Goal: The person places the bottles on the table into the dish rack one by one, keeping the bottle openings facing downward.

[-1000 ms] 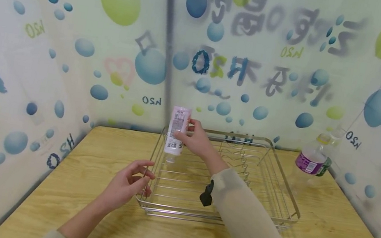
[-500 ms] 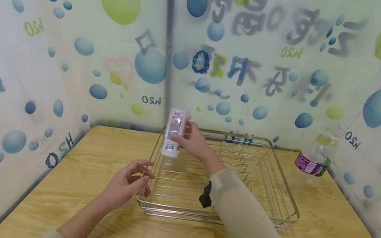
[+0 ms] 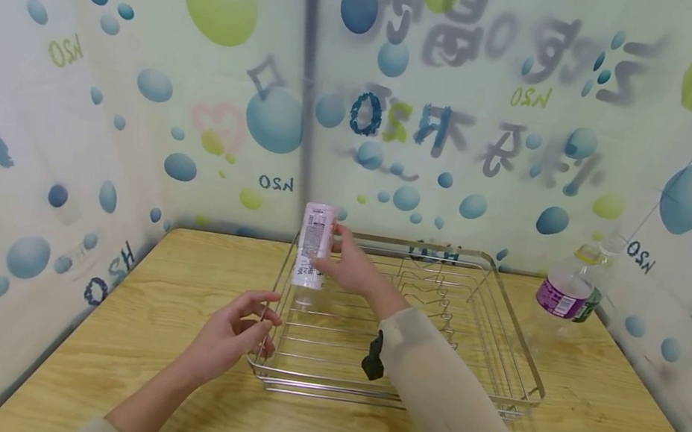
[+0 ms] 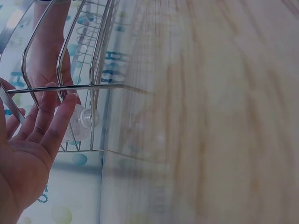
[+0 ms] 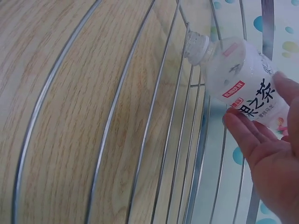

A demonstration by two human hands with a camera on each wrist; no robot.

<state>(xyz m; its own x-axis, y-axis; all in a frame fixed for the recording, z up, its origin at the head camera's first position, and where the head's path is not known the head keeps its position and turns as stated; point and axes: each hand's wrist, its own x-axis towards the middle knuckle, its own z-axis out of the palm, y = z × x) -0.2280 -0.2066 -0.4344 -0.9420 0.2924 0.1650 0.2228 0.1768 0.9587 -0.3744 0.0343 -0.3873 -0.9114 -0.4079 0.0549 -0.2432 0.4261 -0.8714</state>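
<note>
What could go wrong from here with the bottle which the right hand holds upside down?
First, the bottle is held neck-down at the left part of the rack; if the right hand lets go, it might topple, as its neck is narrower than its body. Second, the neck could catch between the spaced wires. Third, the fingers of the left hand are at the rack's side, so a bump there might shift it.
</note>
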